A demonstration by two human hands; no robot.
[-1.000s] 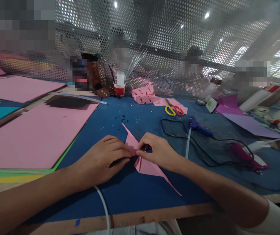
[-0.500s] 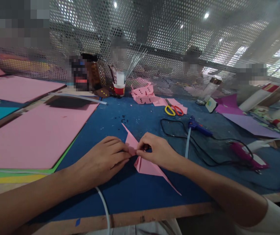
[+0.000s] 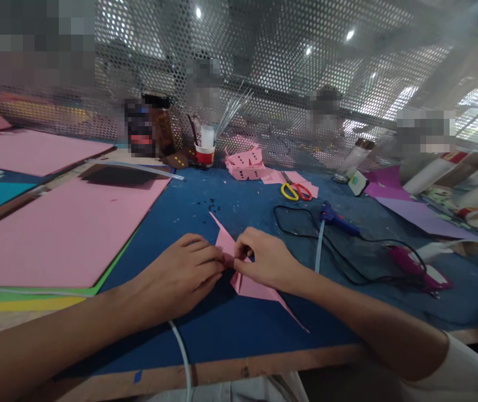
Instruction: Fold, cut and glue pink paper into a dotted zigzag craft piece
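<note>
A folded piece of pink paper (image 3: 257, 289) lies on the blue table, one pointed end toward the back and the other toward the front right. My left hand (image 3: 180, 273) pinches its middle from the left, with the fingertips partly hidden. From the right, my right hand (image 3: 266, 257) pinches the same middle part between thumb and curled fingers. The fingertips of both hands nearly meet there. Small black bits (image 3: 211, 205) are scattered on the table just behind the paper.
Large pink sheets (image 3: 63, 234) are stacked at left. Yellow-and-red scissors (image 3: 295, 190) and a pink dotted paper piece (image 3: 245, 164) lie behind. To the right is a blue glue gun (image 3: 339, 219) with its black cord. A red-and-white cup (image 3: 204, 155) stands near the mesh partition (image 3: 272, 72).
Both hands stay on the paper, and its middle looks slightly more pinched together between the fingertips. Otherwise the view has only shifted a little.
</note>
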